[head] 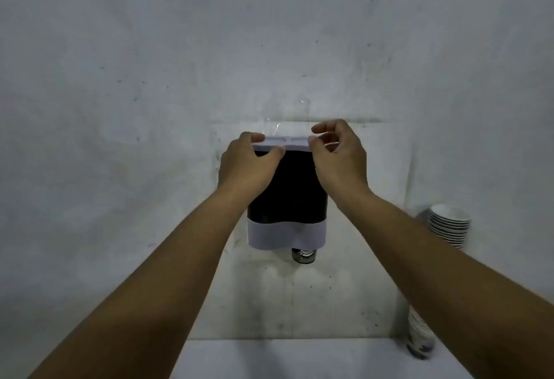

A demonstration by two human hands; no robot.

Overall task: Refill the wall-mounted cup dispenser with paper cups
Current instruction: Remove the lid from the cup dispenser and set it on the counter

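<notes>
Both hands on the dispenser lid, cups stacked at right.
Dispenser (286, 192) on wall (120, 78): dark body, pale bottom band, one cup (303, 255) poking out below; contents not visible. Left hand (245, 165) and right hand (338, 156) pinch the pale lid (287, 143) at its ends, fingers (257, 137) curled. Paper cups stack (449, 225) leans at surface (284, 357) right edge, behind right arm.

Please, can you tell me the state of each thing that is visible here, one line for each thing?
Cup dispenser: mounted on the wall, one cup showing at its bottom outlet.
Dispenser lid: on top, held at both ends.
Left hand: gripping the lid.
Right hand: pinching the lid.
Paper cup stack: standing on the table, partly hidden by the right arm.
</notes>
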